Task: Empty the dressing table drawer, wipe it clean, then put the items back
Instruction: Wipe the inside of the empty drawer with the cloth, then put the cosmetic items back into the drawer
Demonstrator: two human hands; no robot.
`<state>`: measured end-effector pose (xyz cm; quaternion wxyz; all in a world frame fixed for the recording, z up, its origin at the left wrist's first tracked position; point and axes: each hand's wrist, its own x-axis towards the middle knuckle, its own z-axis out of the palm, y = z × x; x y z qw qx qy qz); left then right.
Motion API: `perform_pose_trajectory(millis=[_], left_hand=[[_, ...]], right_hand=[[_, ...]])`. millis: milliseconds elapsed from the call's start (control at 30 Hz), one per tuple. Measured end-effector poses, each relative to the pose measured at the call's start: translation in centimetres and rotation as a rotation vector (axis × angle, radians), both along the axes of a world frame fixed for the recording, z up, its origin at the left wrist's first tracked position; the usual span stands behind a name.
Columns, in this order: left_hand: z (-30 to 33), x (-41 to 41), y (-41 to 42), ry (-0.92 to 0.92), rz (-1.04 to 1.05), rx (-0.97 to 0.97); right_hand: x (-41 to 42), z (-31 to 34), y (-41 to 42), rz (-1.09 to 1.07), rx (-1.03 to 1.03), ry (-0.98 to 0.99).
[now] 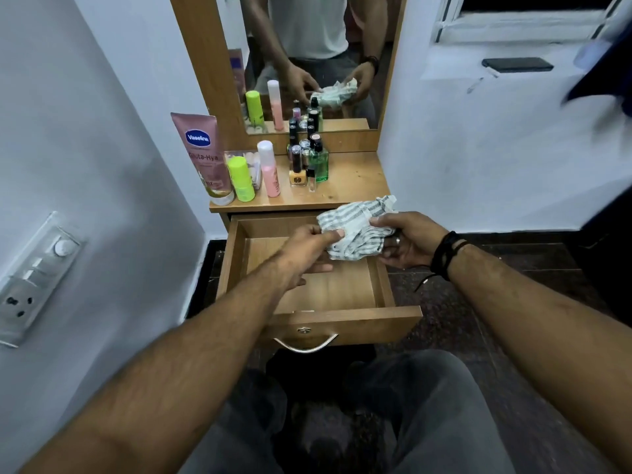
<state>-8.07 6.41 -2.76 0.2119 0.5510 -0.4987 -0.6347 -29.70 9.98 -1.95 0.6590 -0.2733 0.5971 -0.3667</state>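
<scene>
Open wooden drawer [345,323] stands empty. Left hand [309,249] and right hand [408,239] each grip pinched on grey-striped white cloth [355,227], above drawer. Cosmetic bottles [270,172] occupy wooden worktop [355,179].

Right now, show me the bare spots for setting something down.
Free: the drawer floor, bordered by its four walls, and the tabletop's right half, between the green bottle and the right edge. Crowded: the tabletop's left half, from the Vaseline tube to the small bottles.
</scene>
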Motion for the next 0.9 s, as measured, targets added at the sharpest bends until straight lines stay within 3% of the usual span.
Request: perform_pose_trajectory(millis=[267, 367, 433, 633, 900], left_hand=[[3.0, -6.0, -3.7, -0.251, -0.092, -0.301], [5.3, -7.3, -6.5, -0.433, -0.05, -0.531], [5.6, -7.9, -7.6, -0.592, -0.053, -0.681], [1.6, -8.2, -7.4, -0.824, -0.336, -0.802], [0.2, -8.8, -9.7, -0.884, -0.407, -0.732]], right_hand=[[-2.8, 0.9, -4.3, -0.218, 0.026, 0.062], [-3.2, 2.7, -7.9, -0.277, -0.043, 0.019], [-3.2, 3.5, -10.0, -0.266, -0.076, 0.192], [-2.4, 0.9, -11.7, -0.092, -0.329, 1.085], [-2.0, -1.7, -13.1, 0.054, -0.434, 1.2]])
